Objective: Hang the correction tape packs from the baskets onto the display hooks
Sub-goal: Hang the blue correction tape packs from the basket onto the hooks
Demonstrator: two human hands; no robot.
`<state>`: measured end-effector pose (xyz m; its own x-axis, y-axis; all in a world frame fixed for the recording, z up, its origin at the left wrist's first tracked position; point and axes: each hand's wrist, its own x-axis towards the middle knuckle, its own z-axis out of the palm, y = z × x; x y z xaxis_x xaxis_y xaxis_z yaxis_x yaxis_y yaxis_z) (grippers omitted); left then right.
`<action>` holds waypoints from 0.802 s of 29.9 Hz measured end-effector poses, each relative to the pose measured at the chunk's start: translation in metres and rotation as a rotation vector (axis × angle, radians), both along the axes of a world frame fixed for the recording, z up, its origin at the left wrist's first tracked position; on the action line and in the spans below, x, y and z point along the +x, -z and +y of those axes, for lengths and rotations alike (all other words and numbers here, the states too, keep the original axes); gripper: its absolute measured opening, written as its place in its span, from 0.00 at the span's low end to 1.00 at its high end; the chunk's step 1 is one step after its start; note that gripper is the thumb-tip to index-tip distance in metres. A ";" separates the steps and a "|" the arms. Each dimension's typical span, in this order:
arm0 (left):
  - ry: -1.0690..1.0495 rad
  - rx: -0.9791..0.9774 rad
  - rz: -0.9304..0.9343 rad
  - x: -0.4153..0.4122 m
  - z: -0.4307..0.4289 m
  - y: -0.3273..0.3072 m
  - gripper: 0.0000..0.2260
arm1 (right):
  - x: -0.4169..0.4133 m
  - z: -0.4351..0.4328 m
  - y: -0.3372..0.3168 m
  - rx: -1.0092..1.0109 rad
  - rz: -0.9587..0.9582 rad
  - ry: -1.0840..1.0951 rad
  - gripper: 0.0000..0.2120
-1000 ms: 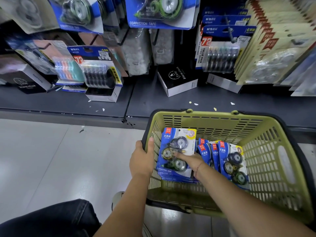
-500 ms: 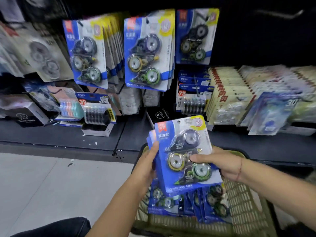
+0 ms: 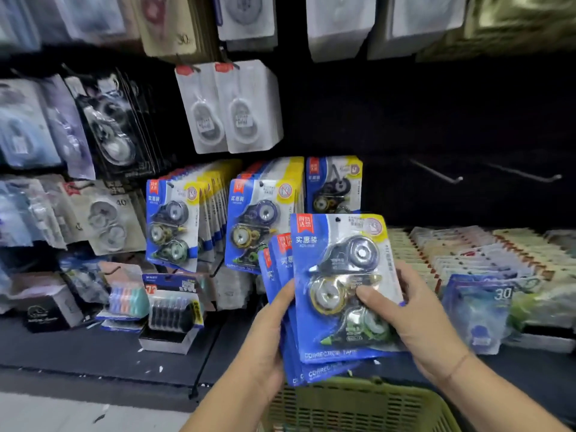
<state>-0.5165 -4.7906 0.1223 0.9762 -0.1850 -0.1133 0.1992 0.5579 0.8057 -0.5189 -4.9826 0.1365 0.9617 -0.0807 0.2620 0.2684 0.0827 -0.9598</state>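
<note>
Right, we're mid-carry: a fanned stack of correction tape packs (image 3: pixel 343 285) is up above the green basket (image 3: pixel 374 410) and held in front of the display. Our left hand (image 3: pixel 268 344) grips the stack's left edge. Our right hand (image 3: pixel 417 322) grips the right edge, thumb pressed on the front blister. So both hands are clamped on the one bundle and neither is free.

By our reading the pick-up is done and the hanging has not begun. Next, we'd judge, we peel off one pack with the right hand, line the small hole at its top up with a hook tip and slide it on — which leaves the left hand to bear the rest alone.

Now the count. In the stack there's one front pack in full view and at least three more blue edges fanned behind it to the left; the exact number we cannot tell. On the wall, three hooks already carry matching blue packs — first row (image 3: pixel 173 222), second row (image 3: pixel 261 219), third row (image 3: pixel 333 185), which looks the thinnest. Further right are two empty hooks, the near bare hook (image 3: pixel 436 170) and the far bare hook (image 3: pixel 523 174). There's one basket, its contents out of view.
</note>
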 end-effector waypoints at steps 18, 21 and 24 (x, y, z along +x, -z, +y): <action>-0.135 -0.195 -0.055 0.022 0.054 -0.010 0.29 | 0.059 0.054 -0.025 0.081 0.046 0.113 0.22; -0.194 -0.129 -0.103 0.024 0.055 -0.009 0.30 | 0.062 0.056 -0.024 0.062 0.026 0.131 0.18; -0.283 -0.091 -0.132 0.027 0.057 -0.009 0.28 | 0.062 0.053 -0.027 0.010 0.016 0.105 0.24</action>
<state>-0.4900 -4.7340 0.1315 0.9955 0.0923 0.0226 -0.0772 0.6468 0.7588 -0.4566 -4.9299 0.1636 0.9519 -0.1838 0.2452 0.2606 0.0643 -0.9633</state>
